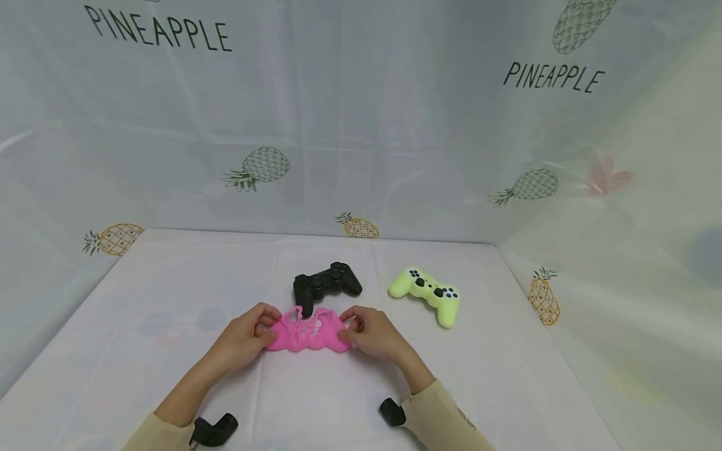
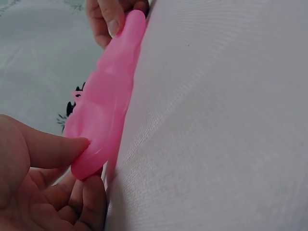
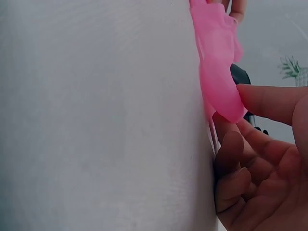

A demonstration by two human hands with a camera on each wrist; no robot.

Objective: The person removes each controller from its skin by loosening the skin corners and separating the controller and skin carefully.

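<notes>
A pink silicone controller cover [image 1: 307,335] is held low over the white table, its cut-out side towards the back. My left hand [image 1: 244,337] pinches its left end between thumb and fingers, and my right hand [image 1: 375,335] pinches the right end. Just behind it lies a black game controller [image 1: 326,283], whose left grip reaches to the cover's back edge; whether they touch I cannot tell. In the left wrist view the pink cover [image 2: 108,103] looks soft and thin. From the right wrist, the thumb presses on the rounded end of the cover [image 3: 220,86].
A second controller in a yellow-green cover [image 1: 429,291] lies at the back right of the table [image 1: 169,288]. Behind the table hangs a pale curtain [image 1: 395,125] printed with pineapples. Black wrist mounts [image 1: 214,431] stick out by both sleeves.
</notes>
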